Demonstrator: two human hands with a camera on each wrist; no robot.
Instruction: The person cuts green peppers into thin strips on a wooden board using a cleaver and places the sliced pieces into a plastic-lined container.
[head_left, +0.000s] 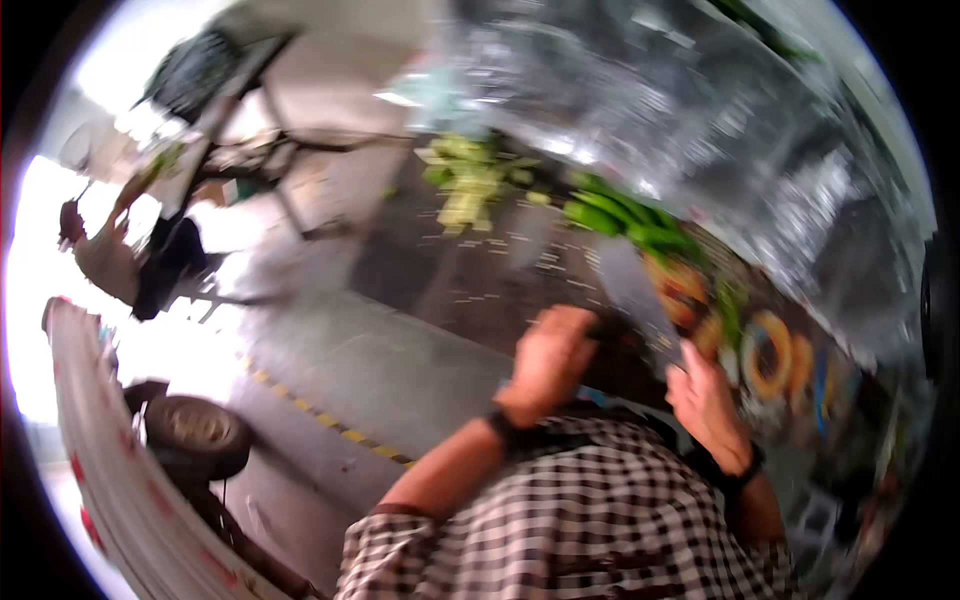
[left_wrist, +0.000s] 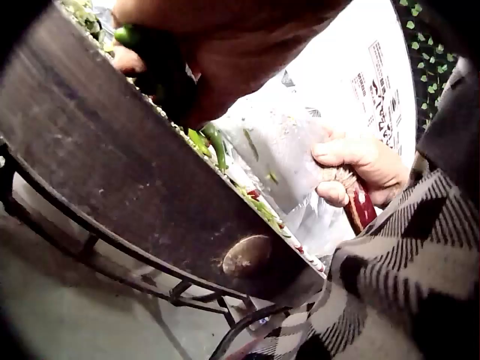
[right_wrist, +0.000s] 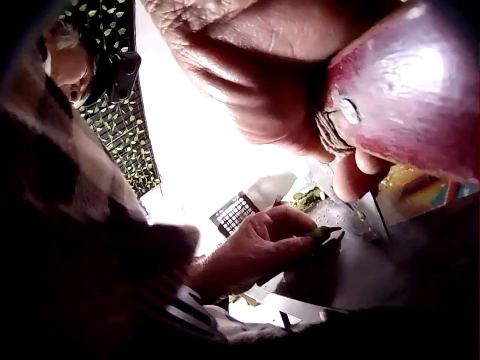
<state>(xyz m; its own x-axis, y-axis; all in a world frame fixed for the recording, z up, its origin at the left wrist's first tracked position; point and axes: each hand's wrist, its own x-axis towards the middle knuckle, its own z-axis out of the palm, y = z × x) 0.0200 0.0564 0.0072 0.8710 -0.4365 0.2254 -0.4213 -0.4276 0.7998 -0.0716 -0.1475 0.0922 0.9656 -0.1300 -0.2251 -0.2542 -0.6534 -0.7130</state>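
In the head view my right hand (head_left: 706,395) grips a broad-bladed kitchen knife (head_left: 632,285), its blade pointing away from me over the board. The knife's red handle (left_wrist: 363,210) shows in the left wrist view and fills the upper right of the right wrist view. My left hand (head_left: 553,355) is beside the blade, near the board's front edge. Its fingers pinch a green pepper (right_wrist: 321,233) with a dark stem tip. Whole green peppers (head_left: 630,215) lie in a pile beyond the knife. Light green cut pieces (head_left: 470,185) are heaped at the board's far left.
The dark cutting board (head_left: 410,250) carries scattered small bits. Crumpled clear plastic (head_left: 650,90) covers the far side. Rolls of tape (head_left: 766,355) sit to the right. At far left, another person (head_left: 110,255) is near a table; a wheel (head_left: 197,437) stands below.
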